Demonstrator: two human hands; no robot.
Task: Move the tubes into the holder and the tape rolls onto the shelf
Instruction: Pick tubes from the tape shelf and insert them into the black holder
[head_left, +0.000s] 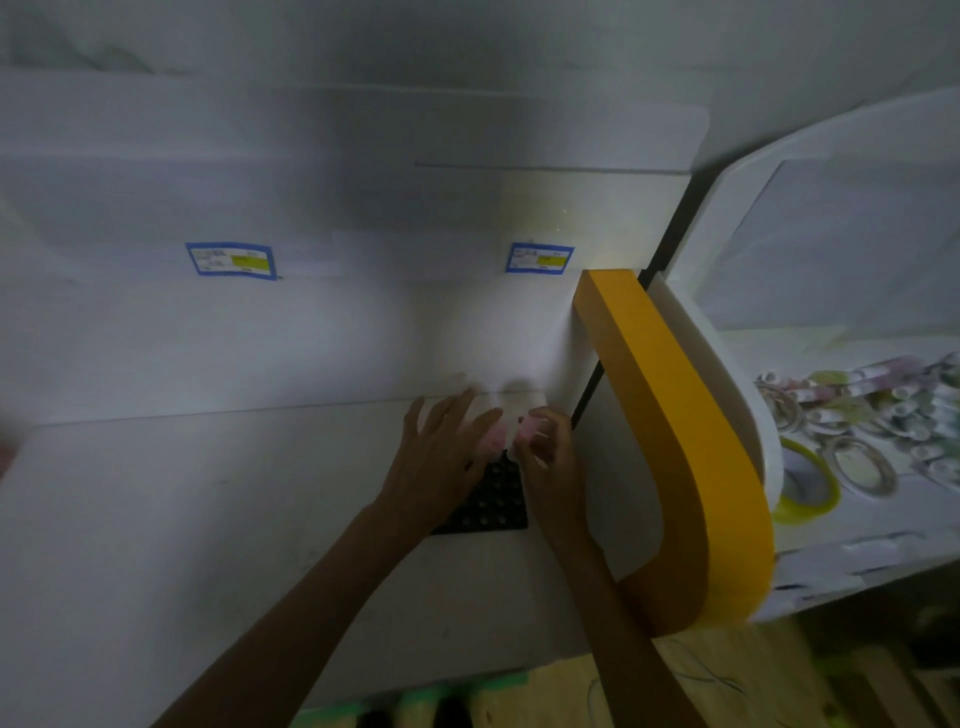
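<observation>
Dim, blurry view down onto white worktop (208, 519). Both hands over far end of black holder (493, 499), a flat block w/ rows of round holes lying on worktop near its right edge. Left hand (441, 452) w/ fingers spread and mostly straight, fingertips reaching a blurry pink-and-white bundle (498, 431) at holder's far edge; can't tell if actually gripping it. Right hand (545, 441) w/ fingers curled in, pinching same bundle from right side. Bundle prob. the tubes, but too blurred to count or confirm; none clearly seated in holes. Tape rolls (852, 431) heaped in white tray (810, 171) off to right, well apart from hands; one yellow-rimmed roll (805, 483) at near-left of heap. Curved yellow strip (685, 431) along white partition between worktop and tray. Two blue-bordered labels (231, 260) (540, 258) on white back panel (363, 332) behind worktop, text unreadable.
</observation>
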